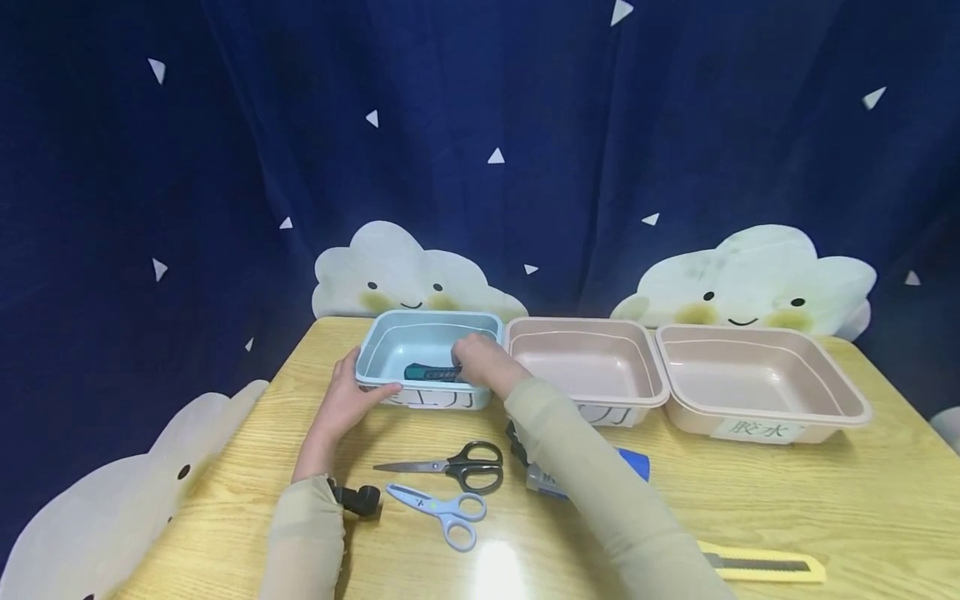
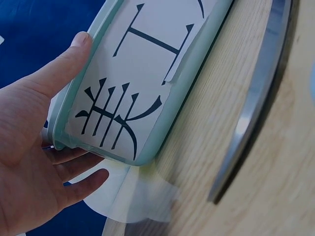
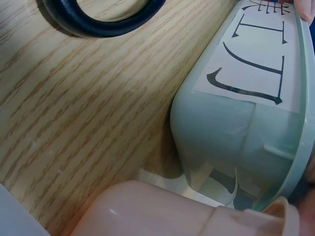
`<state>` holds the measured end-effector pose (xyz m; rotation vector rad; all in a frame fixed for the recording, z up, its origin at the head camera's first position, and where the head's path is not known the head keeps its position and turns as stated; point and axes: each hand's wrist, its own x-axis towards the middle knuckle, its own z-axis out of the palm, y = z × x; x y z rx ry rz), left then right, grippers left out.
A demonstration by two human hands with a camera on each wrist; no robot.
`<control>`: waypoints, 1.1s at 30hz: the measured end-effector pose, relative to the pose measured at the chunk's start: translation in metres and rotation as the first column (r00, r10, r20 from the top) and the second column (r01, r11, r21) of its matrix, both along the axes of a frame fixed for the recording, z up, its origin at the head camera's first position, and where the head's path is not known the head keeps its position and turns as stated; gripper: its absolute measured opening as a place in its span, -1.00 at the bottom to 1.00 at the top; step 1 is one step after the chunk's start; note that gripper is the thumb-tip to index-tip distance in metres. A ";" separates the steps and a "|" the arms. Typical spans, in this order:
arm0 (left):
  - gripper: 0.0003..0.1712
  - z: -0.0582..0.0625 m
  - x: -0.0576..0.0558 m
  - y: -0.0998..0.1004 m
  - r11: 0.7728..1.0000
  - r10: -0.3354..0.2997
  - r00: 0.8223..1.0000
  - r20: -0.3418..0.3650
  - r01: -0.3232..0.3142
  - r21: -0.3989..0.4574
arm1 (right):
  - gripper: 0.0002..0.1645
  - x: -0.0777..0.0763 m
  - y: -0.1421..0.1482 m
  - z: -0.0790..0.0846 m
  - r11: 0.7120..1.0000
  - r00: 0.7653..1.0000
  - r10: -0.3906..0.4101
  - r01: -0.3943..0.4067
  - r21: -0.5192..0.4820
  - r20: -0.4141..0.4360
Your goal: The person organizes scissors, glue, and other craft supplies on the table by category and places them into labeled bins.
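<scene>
A light blue bin (image 1: 427, 318) with a white label on its front stands at the left of a row. My left hand (image 1: 348, 400) grips its left end, the thumb on the front rim and the fingers round the side; the left wrist view shows this hand (image 2: 34, 128) close up. Reaching over the front rim, my right hand (image 1: 483, 362) holds the right end of a dark green utility knife (image 1: 427, 372) low inside the bin. The right fingertips are hidden in the head view. In the right wrist view, the bin's labelled front (image 3: 221, 118) fills the right side.
Two pink bins (image 1: 585, 323) (image 1: 765, 333) continue the row to the right. In front lie black-handled scissors (image 1: 457, 467), light blue scissors (image 1: 442, 507) and a yellow utility knife (image 1: 772, 565). A blue-ended object (image 1: 636, 463) is partly hidden under the right forearm. A dark curtain (image 1: 480, 108) hangs behind.
</scene>
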<state>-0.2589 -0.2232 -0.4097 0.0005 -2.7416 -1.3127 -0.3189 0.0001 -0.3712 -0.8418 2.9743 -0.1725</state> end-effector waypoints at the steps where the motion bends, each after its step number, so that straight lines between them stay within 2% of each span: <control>1: 0.24 0.000 0.000 0.000 1.000 0.000 1.000 0.001 0.000 0.000 | -0.74 0.000 0.000 0.000 1.000 1.000 -0.003 0.003 0.001 0.005; 5: 0.23 0.001 0.000 0.000 1.000 0.001 1.000 0.000 -0.001 -0.003 | -0.72 0.001 0.001 0.001 1.000 1.000 -0.005 0.005 -0.008 0.000; 11: 0.22 0.002 0.001 0.001 1.000 -0.004 1.000 -0.011 0.004 0.002 | -0.80 0.005 0.008 0.004 0.999 0.994 0.022 -0.026 -0.034 -0.102; 17: 0.23 0.001 0.000 0.001 1.000 -0.006 1.000 0.001 0.006 0.003 | -0.87 0.012 0.022 0.008 0.990 0.969 0.066 -0.092 -0.102 -0.237; 22: 0.23 0.000 0.000 0.001 1.000 -0.001 1.000 0.003 0.001 -0.005 | -0.87 0.020 0.033 0.016 0.975 0.951 0.114 -0.163 -0.153 -0.289; 33: 0.22 0.000 0.001 0.001 0.999 -0.011 1.000 -0.001 0.011 0.034 | -0.89 0.039 0.070 0.024 0.964 0.899 0.155 -0.229 -0.138 -0.409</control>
